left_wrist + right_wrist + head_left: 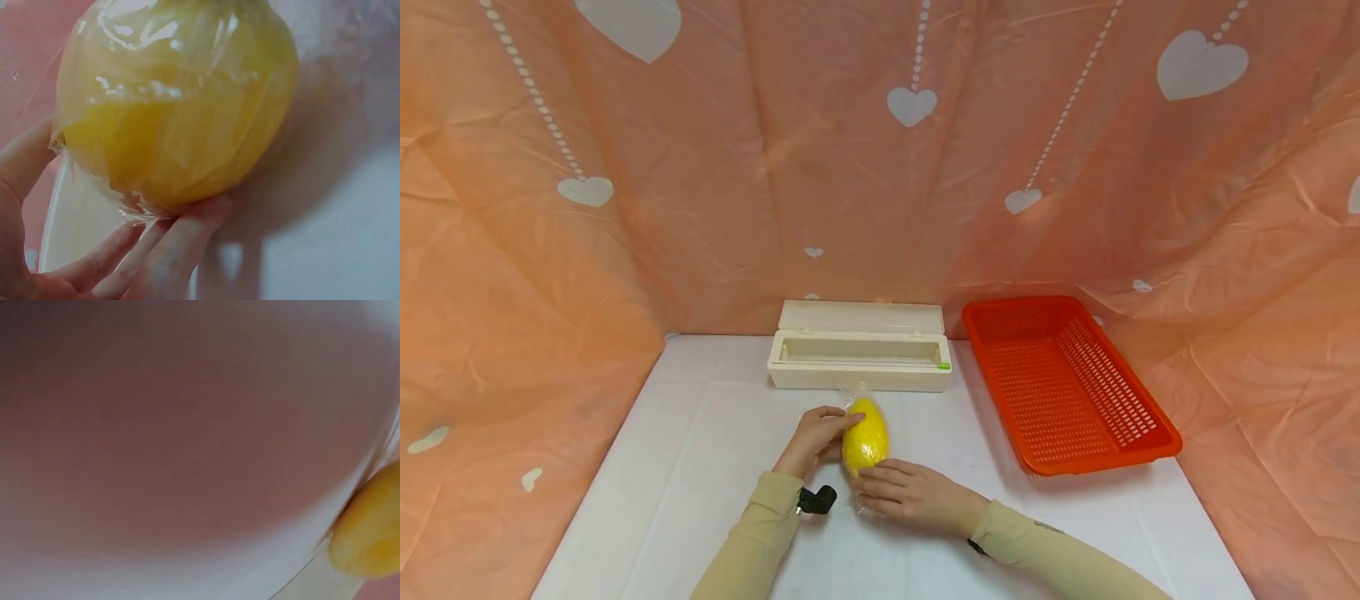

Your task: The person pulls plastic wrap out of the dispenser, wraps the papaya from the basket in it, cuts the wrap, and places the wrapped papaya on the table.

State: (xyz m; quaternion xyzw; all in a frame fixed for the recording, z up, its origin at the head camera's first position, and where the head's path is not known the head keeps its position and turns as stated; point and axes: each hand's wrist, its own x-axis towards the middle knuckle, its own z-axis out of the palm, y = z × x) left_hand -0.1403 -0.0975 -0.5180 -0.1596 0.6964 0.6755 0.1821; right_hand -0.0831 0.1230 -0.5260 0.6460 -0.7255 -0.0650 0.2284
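Note:
A yellow oval fruit [866, 437] in clear plastic film [854, 390] is between the two hands near the middle of the table. Shiny creases of film cover it in the left wrist view, where it fills the upper part. My left hand [816, 437] grips its left side, thumb [28, 156] and fingers [181, 244] apart around it. At the fruit's near end, my right hand [917, 498] lays its extended fingers against the film; its thumb is hidden. A blurred, close surface fills most of the right wrist view, with the fruit [369, 531] at the right edge.
Behind the fruit stands a cream film dispenser box [859, 377] with its lid [861, 317] raised and a green piece at its right end. A red perforated basket [1052, 400] is at the right. White cloth covers the table [677, 467]; orange heart-patterned curtains [842, 183] surround it.

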